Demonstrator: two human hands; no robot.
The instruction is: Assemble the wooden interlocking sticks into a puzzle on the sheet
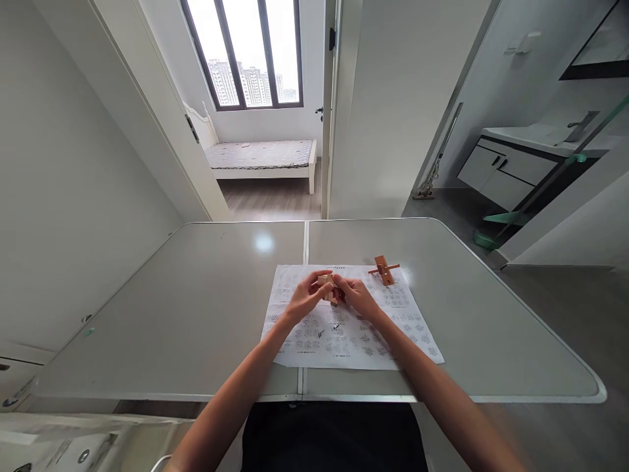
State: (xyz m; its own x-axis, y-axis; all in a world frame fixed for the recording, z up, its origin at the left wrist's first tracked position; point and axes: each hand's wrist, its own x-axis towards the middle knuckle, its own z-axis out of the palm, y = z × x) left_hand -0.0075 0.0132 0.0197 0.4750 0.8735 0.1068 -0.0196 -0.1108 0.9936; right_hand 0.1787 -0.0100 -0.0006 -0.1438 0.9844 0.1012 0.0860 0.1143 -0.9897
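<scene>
Both of my hands meet over a printed sheet of line diagrams. Between them is a small cluster of pale wooden puzzle pieces, partly hidden by my fingers. My left hand is closed on the left side of the cluster, thumb and forefinger around it. My right hand pinches its right side. A darker wooden bit shows just under the fingers. Beyond my right hand, at the sheet's upper right, stands a reddish-brown wooden puzzle of crossed slats, touched by neither hand.
The sheet lies on a grey folding table with a metal rim and a seam down the middle. Past its far edge are a doorway, a bed and a window. To the right are a sink cabinet, a mop and a green dustpan.
</scene>
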